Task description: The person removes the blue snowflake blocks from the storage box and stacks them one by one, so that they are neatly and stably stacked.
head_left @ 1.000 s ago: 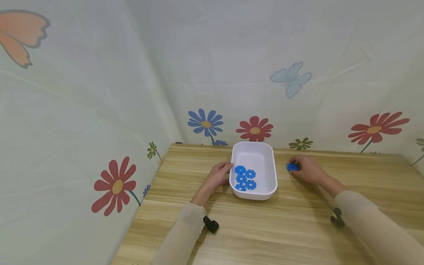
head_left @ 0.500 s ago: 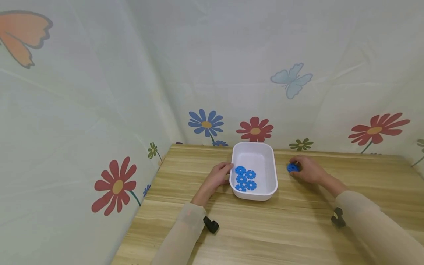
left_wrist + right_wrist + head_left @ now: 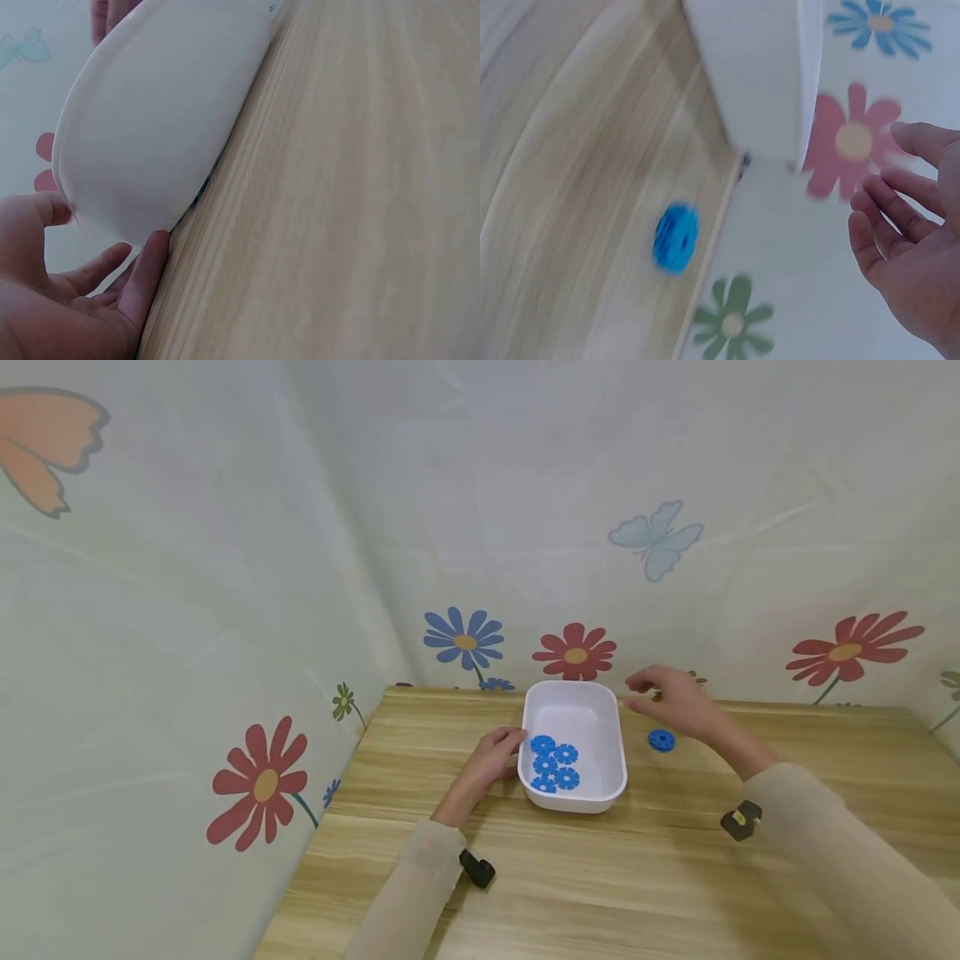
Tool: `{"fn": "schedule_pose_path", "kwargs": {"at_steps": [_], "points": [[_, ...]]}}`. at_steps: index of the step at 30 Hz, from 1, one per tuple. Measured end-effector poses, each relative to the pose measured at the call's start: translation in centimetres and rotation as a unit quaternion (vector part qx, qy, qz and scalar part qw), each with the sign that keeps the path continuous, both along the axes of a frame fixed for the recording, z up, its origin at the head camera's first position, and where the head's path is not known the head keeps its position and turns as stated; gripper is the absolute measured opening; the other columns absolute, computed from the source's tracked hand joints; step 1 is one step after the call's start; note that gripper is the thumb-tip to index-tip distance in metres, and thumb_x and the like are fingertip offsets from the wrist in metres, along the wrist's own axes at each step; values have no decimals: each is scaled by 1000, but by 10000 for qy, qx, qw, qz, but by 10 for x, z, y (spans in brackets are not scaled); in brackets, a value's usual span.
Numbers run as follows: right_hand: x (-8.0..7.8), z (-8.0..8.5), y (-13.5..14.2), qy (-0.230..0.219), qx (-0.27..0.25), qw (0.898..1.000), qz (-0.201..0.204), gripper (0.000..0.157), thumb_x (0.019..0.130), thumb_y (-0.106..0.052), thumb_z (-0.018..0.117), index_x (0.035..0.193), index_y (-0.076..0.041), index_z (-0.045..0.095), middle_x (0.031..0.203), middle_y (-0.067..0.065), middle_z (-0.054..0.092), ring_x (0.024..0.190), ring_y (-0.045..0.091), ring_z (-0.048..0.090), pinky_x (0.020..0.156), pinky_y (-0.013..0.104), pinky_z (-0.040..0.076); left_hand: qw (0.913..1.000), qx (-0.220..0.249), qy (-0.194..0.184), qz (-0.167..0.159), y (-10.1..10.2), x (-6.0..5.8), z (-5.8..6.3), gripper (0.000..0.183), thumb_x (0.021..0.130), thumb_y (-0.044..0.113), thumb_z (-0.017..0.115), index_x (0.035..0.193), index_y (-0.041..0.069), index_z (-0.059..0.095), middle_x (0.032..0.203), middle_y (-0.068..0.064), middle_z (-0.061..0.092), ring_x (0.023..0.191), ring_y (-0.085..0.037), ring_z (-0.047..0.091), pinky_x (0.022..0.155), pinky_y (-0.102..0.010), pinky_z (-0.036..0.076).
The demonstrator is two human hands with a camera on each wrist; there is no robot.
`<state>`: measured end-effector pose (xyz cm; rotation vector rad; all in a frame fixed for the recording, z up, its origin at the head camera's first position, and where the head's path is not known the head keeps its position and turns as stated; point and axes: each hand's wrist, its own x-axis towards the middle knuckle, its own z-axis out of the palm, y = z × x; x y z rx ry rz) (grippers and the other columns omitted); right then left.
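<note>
A white plastic bin point(image 3: 600, 727) stands on the wooden table, with several blue notched snowflake discs point(image 3: 567, 778) lying in its near left part. My left hand point(image 3: 497, 755) rests against the bin's left side. In the left wrist view, one fingertip touches the rim and other fingers point(image 3: 150, 270) lie low by the wall, near the tabletop. To the right of the bin, blue snowflake disc pieces point(image 3: 662, 741) lie on the table, looking thick and blurred in the right wrist view. My right hand point(image 3: 671, 697) hovers above and behind them, fingers loosely bent and holding nothing.
Behind the wooden table point(image 3: 600, 885) hangs a pale cloth point(image 3: 525, 485) printed with flowers and butterflies, close to the table's far edge. Another stretch of cloth borders the left side. Black wrist devices point(image 3: 477, 868) are worn at both sleeves.
My right hand has let go of the blue disc pieces and risen up and left toward the bin's far right corner. The pieces stay on the table. My left hand has stayed at the bin.
</note>
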<state>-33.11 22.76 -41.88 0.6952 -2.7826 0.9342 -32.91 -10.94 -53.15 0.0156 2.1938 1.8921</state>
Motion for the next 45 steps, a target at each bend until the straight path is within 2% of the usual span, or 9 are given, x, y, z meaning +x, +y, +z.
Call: {"fn": "schedule_pose_path", "kwargs": {"at_steps": [4, 9, 11, 16, 22, 34, 45], "points": [[1, 0, -31, -35, 83, 9997, 217, 39, 98, -18, 78, 129, 5, 69, 123, 24, 69, 114, 41, 63, 94, 55, 61, 10000, 23, -15, -2, 0, 0, 2, 60, 106, 51, 59, 148, 9, 58, 145, -11, 61, 134, -27, 59, 101, -41, 59], [0, -14, -62, -129, 298, 9982, 504, 40, 96, -22, 81, 128, -1, 72, 120, 14, 70, 113, 35, 64, 96, 51, 61, 10000, 2, -12, -10, -1, 0, 2, 61, 106, 52, 59, 148, 9, 58, 145, -11, 61, 134, -27, 59, 102, -42, 59], [0, -21, -73, -188, 309, 9977, 579, 39, 95, -21, 82, 128, -2, 72, 120, 15, 70, 114, 35, 64, 97, 51, 60, 10000, 7, 3, -33, -1, 1, 3, 61, 106, 52, 59, 148, 9, 58, 145, -11, 61, 134, -27, 59, 102, -42, 59], [-5, -37, -95, -382, 295, 9970, 608, 40, 94, -18, 82, 129, 0, 71, 122, 18, 69, 114, 37, 64, 100, 51, 59, 9999, 59, 43, -81, -2, 4, 4, 57, 108, 49, 58, 148, 9, 58, 145, -11, 61, 134, -28, 58, 102, -42, 59], [-15, -53, -116, -631, 444, 9959, 476, 44, 93, -18, 84, 130, 0, 71, 118, 14, 70, 112, 30, 66, 102, 48, 58, 9998, 129, 48, -120, -3, 4, 4, 54, 109, 45, 57, 148, 8, 58, 145, -12, 61, 135, -29, 58, 100, -42, 60], [-26, -74, -132, -623, 1012, 9913, 560, 42, 93, -21, 84, 126, 3, 73, 111, 13, 70, 101, 24, 62, 104, 45, 55, 9996, 262, 31, -89, 2, 3, 4, 56, 108, 46, 59, 146, 5, 59, 145, -15, 60, 134, -30, 59, 98, -42, 61], [-28, -80, -134, -648, 1004, 9915, 518, 39, 92, -19, 85, 125, 0, 73, 110, 10, 70, 101, 24, 62, 106, 45, 54, 9994, 328, 57, -109, 1, 2, 3, 55, 108, 45, 59, 146, 5, 59, 145, -15, 60, 134, -30, 59, 98, -42, 61]]}}
